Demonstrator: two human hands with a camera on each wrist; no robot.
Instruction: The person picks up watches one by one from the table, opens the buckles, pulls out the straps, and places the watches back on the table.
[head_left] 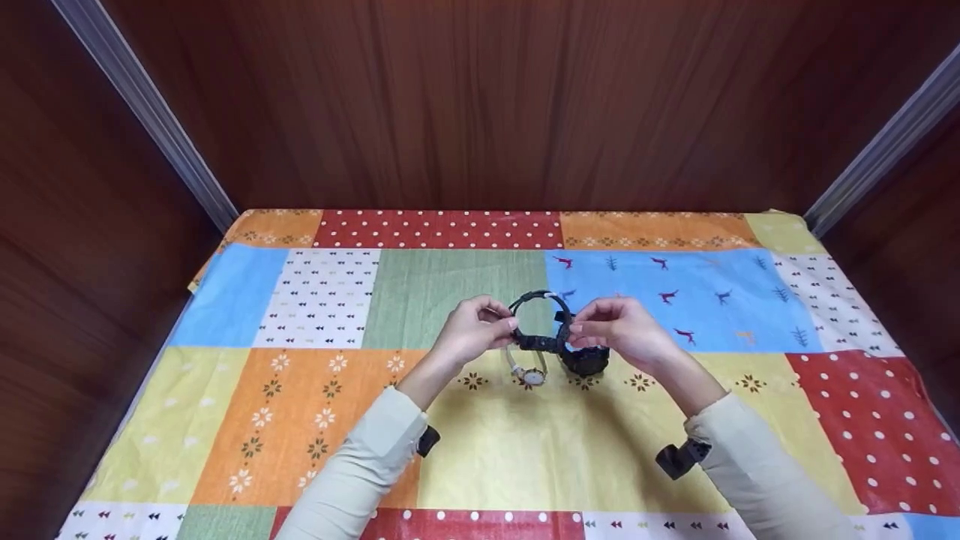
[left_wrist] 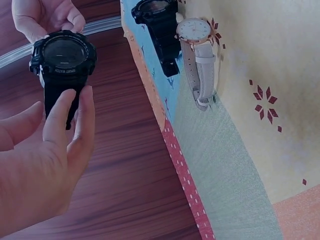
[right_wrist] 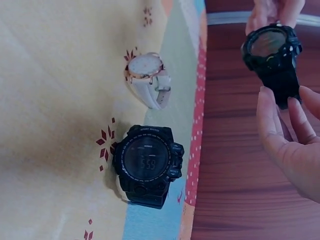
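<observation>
A black digital sport watch (head_left: 538, 343) is held up over the cloth between both hands, its strap forming a loop. My left hand (head_left: 472, 328) pinches one side of the strap, and my right hand (head_left: 622, 331) pinches the other. In the left wrist view the watch's round dark face (left_wrist: 64, 54) shows, with left fingers (left_wrist: 61, 112) on the strap below it. Beneath the hands, a second black digital watch (right_wrist: 147, 160) lies on the cloth, its display lit. Beside it lies a small watch (right_wrist: 145, 66) with a white dial, rose-gold case and pale strap.
A patchwork-patterned cloth (head_left: 495, 442) covers the table. Dark wood-grain panels (head_left: 480, 105) stand behind it and at both sides, with metal strips (head_left: 150, 112) at the corners. A black wrist-worn device (head_left: 682, 457) sits at the right sleeve.
</observation>
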